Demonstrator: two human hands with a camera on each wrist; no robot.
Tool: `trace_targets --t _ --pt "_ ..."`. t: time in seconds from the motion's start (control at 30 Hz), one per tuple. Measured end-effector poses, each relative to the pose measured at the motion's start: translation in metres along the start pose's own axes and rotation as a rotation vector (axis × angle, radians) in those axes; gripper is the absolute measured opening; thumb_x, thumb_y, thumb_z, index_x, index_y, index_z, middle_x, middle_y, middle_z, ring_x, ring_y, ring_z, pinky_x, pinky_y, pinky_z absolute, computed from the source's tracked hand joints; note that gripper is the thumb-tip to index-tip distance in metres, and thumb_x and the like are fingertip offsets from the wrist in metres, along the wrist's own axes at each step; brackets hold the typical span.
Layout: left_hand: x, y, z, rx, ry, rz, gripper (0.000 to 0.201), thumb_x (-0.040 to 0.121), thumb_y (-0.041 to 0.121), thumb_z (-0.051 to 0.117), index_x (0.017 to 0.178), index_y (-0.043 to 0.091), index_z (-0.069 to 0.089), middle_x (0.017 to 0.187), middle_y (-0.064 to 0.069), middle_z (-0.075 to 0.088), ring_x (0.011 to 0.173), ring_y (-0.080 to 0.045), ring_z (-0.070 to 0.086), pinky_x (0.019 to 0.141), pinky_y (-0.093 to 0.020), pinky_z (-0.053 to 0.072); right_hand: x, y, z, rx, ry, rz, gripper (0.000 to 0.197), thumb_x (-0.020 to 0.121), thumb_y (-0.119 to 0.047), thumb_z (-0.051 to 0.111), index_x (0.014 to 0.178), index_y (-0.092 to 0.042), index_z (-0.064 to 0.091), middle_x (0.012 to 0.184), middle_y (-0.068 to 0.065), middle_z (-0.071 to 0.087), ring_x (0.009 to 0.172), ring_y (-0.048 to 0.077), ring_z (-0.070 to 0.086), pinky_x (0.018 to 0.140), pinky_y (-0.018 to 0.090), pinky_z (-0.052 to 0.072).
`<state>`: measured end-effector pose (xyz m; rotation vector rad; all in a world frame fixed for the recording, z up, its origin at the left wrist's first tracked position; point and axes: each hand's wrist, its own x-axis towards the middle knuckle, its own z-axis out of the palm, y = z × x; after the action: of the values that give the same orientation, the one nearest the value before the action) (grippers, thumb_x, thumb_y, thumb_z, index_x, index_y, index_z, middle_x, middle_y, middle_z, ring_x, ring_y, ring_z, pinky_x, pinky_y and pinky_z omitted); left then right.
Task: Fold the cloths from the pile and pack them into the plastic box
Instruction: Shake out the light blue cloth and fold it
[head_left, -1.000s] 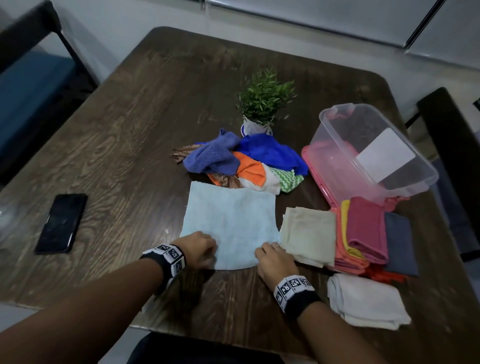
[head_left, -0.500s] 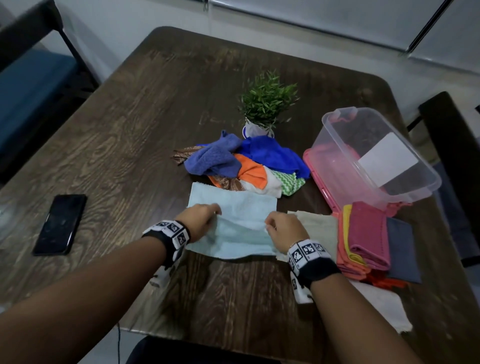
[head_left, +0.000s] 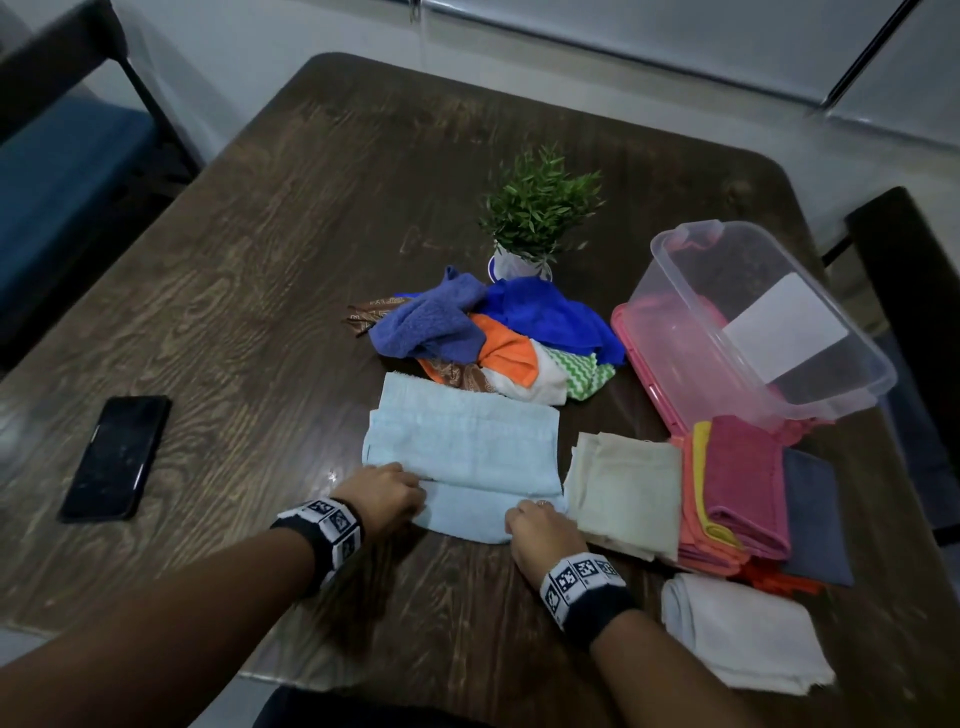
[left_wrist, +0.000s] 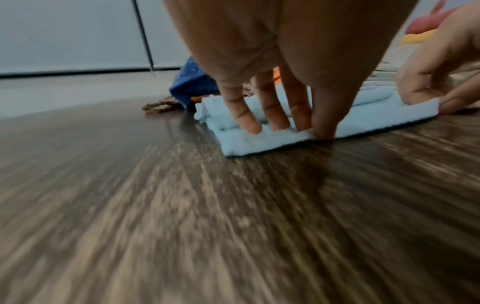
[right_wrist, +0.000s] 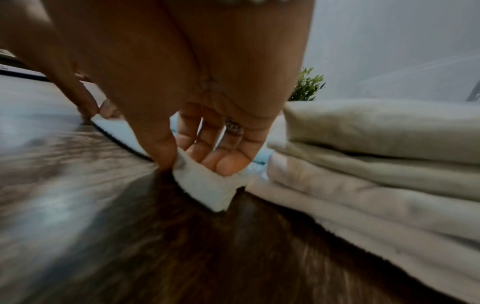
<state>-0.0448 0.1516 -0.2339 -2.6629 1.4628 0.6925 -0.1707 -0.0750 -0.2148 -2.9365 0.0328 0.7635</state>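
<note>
Both hands pinch the near edge of the light blue cloth. The left hand holds its lower-left corner: in the left wrist view the thumb presses under the edge while the fingers lie on top. The right hand holds the lower-right corner, and the right wrist view shows the corner caught between the thumb and the curled fingers. Neither hand is spread wide; each is closed narrowly on fabric.

The cloth sits in the lower middle of the head view, flat on the wooden table, with one fold already laid so that a strip of the lower layer shows along the near side. Its long axis runs left to right across the frame, and the hands sit at the two ends of that near edge, so the rest of the cloth lies straight up the frame from both grips. The next fold looks likely to carry this edge upward, away from the body, and both hands would need to travel evenly or the layers will skew.

Above the cloth lies the pile of unfolded cloths, below a small potted plant. The plastic box stands tilted at the right of the frame, nearer the right hand. Folded cloths wait just right of the blue one: a cream one, a stack topped with dark pink, and a white one at lower right. A phone lies at the left.
</note>
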Motion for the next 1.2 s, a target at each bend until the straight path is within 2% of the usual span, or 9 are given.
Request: trace_targets --t 0.13,0.2,0.37,0.5,0.63,0.77,0.97,1.03,1.2 --pt "0.004 0.008 -0.023 -0.212 -0.18 0.023 0.015 0.087 0.023 0.062 0.095 0.016 0.072 0.1 -0.002 0.07 0.091 -0.021 0.063 0.074 -0.023 0.042 -0.004 0.002 -0.016 0.124 -0.194 -0.01 0.016 0.088 -0.033 0.062 0.094 -0.02 0.07 0.103 0.003 0.066 0.094 0.024 0.065 0.084 0.035 0.051" --pt "0.006 0.003 -0.029 -0.31 -0.001 -0.019 0.021 0.088 0.034 0.062 0.105 0.023 0.069 0.109 0.004 0.067 0.098 -0.018 0.059 0.083 -0.031 0.048 -0.003 0.007 -0.022 0.196 -0.225 0.008 0.028 0.084 -0.049 0.064 0.083 -0.022 0.07 0.09 -0.001 0.067 0.082 0.018 0.066 0.08 0.034 0.055" --pt "0.012 -0.014 -0.031 -0.195 0.071 -0.544 0.063 0.091 0.029 0.057 0.146 0.035 0.028 0.152 0.01 0.03 0.136 -0.024 0.028 0.1 -0.05 0.032 0.032 0.019 -0.03 0.309 0.198 0.113 0.042 0.097 -0.009 0.048 0.138 -0.017 0.05 0.137 0.003 0.049 0.123 0.026 0.049 0.104 0.035 0.042" --pt "0.012 -0.024 -0.023 -0.194 0.052 -0.582 0.031 0.095 0.034 0.048 0.126 0.036 0.044 0.132 0.009 0.049 0.118 -0.022 0.037 0.087 -0.047 0.03 0.051 0.015 -0.029 0.161 0.06 0.198 0.063 0.093 -0.003 0.049 0.15 -0.017 0.026 0.15 0.006 0.032 0.133 0.034 0.036 0.108 0.044 0.038" --pt "0.012 -0.032 -0.033 -0.326 0.029 -0.519 0.021 0.092 0.031 0.057 0.113 0.031 0.055 0.114 0.009 0.058 0.111 -0.02 0.052 0.091 -0.045 0.036 0.059 0.023 -0.031 0.097 0.013 0.19 0.038 0.093 -0.014 0.055 0.13 -0.017 0.051 0.133 0.009 0.054 0.121 0.032 0.05 0.097 0.041 0.048" --pt "0.018 -0.053 -0.081 -0.489 0.406 -0.434 0.018 0.084 0.022 0.07 0.102 0.024 0.07 0.099 -0.004 0.07 0.093 -0.027 0.066 0.082 -0.038 0.053 0.054 0.041 -0.083 0.282 0.181 0.234 0.027 0.088 -0.024 0.068 0.114 -0.018 0.066 0.116 0.01 0.066 0.105 0.029 0.063 0.086 0.032 0.049" --pt "0.023 -0.059 -0.16 -0.429 1.047 -0.209 0.014 0.083 0.024 0.063 0.088 0.02 0.076 0.082 0.004 0.065 0.075 -0.018 0.057 0.071 -0.029 0.04 0.03 0.054 -0.155 0.328 0.816 0.18 0.008 0.088 -0.014 0.062 0.095 -0.013 0.065 0.096 0.008 0.061 0.089 0.028 0.056 0.08 0.039 0.048" --pt "0.013 -0.058 -0.152 -0.496 0.901 -0.153 0.01 0.078 0.017 0.073 0.087 0.02 0.077 0.076 0.005 0.064 0.067 -0.013 0.056 0.067 -0.024 0.039 0.016 0.051 -0.14 0.298 0.746 0.16 0.011 0.084 -0.013 0.064 0.094 -0.016 0.069 0.095 0.004 0.063 0.087 0.024 0.058 0.079 0.036 0.049" --pt "-0.009 -0.049 -0.08 -0.515 0.034 -0.194 0.022 0.074 0.011 0.078 0.092 0.024 0.08 0.075 0.01 0.07 0.055 0.012 0.056 0.06 -0.009 0.041 -0.005 0.031 -0.064 0.273 0.14 0.169 0.017 0.082 -0.014 0.063 0.076 -0.029 0.07 0.088 -0.001 0.068 0.083 0.022 0.067 0.077 0.035 0.056"
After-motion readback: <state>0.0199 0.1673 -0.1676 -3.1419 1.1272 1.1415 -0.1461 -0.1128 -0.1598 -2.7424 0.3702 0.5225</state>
